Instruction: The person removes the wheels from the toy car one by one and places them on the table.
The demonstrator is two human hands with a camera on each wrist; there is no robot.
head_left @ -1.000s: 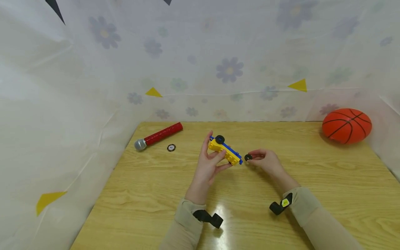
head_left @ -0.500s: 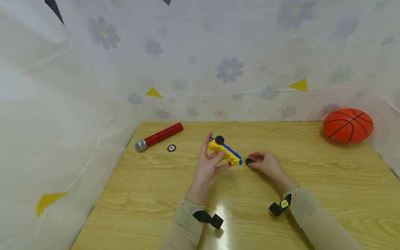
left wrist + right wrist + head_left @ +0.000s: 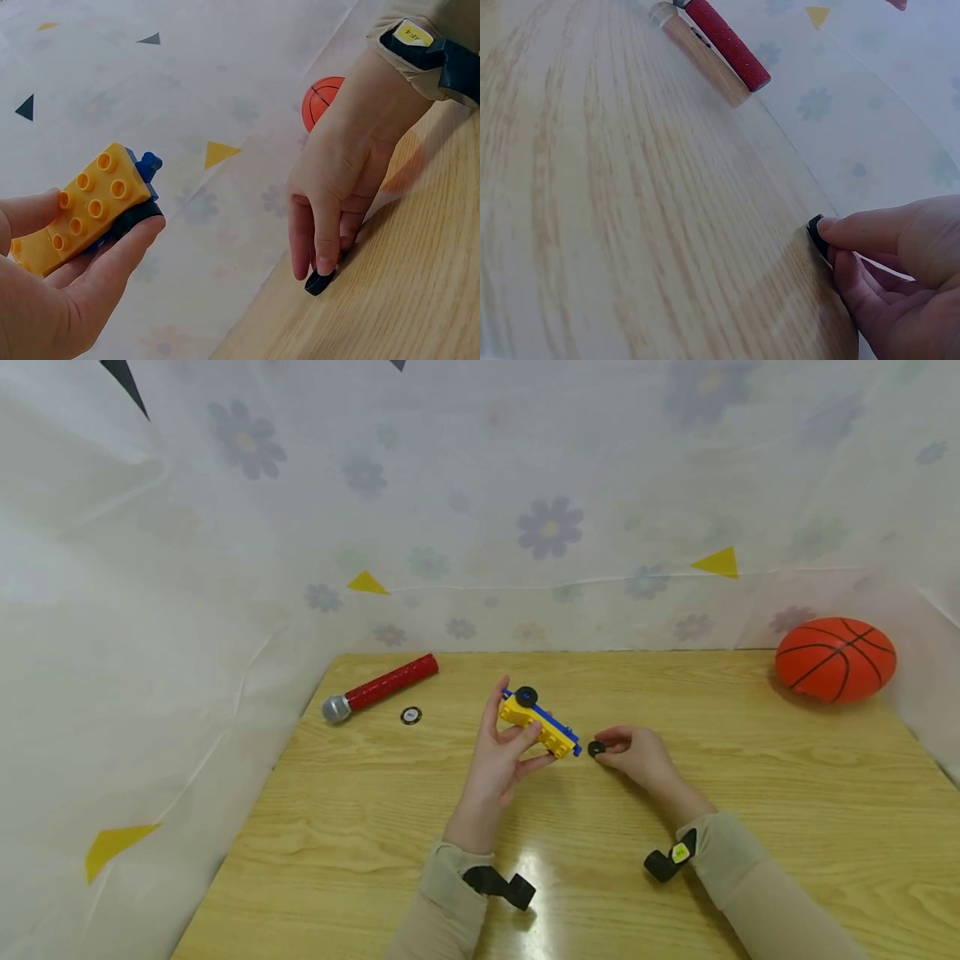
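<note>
1. Nearest the camera, the left hand (image 3: 501,760) held a yellow and blue toy car (image 3: 540,723) above the surface (image 3: 360,827), its grip curled round the yellow block body with one black wheel (image 3: 527,697) fitted at the far end
2. Just right of the car, the right hand (image 3: 637,753) pinched a loose black wheel (image 3: 596,748) between thumb and fingertips, low against the surface
3. To do the fitting well, I judged the left hand should keep the car steady with the bare axle end turned toward the wheel, and the right should lift the wheel off the surface and line its hole up squarely before pressing
4. The left wrist view showed the studs on the yellow block (image 3: 90,204) and the wheel (image 3: 321,282) touching the surface, which the head view left unclear; the right wrist view showed only the wheel's edge (image 3: 817,232) at the fingertips
5. Farther off lay a small disc (image 3: 410,716), a toy microphone (image 3: 378,687) at far left, and a basketball (image 3: 836,660) at far right
</note>
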